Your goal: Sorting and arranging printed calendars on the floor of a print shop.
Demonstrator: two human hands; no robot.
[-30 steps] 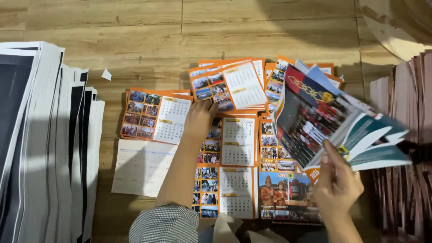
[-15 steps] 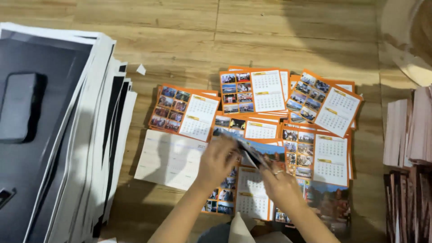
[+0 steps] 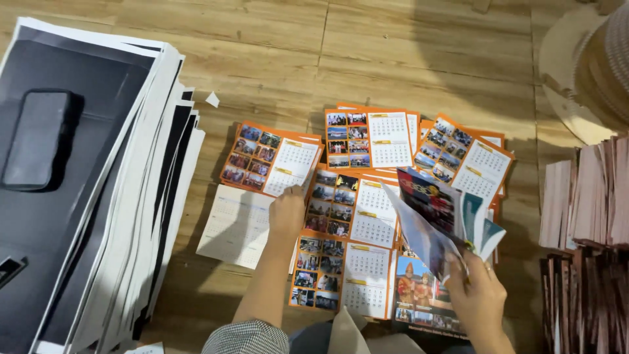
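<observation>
Orange calendar sheets with photo grids and date tables lie spread on the wooden floor [image 3: 406, 59]. My left hand [image 3: 287, 213] rests flat on the edge of a white calendar sheet [image 3: 236, 226], next to an orange sheet [image 3: 270, 158]. My right hand [image 3: 477, 298] grips a small stack of glossy printed sheets [image 3: 440, 219], lifted and fanned above the lower right of the spread. A sheet with costumed figures [image 3: 419, 295] lies under that hand.
A tall pile of black-and-white sheets [image 3: 111, 196] stands at the left, with a dark phone [image 3: 38, 139] on top. Stacks of brown board pieces [image 3: 590, 236] line the right edge. A pale round object [image 3: 583, 72] sits at the top right. A paper scrap [image 3: 212, 99] lies near the pile.
My hands were together over the middle sheets; now my left hand has moved left onto the white sheet and my right hand has lifted the fanned stack at the right.
</observation>
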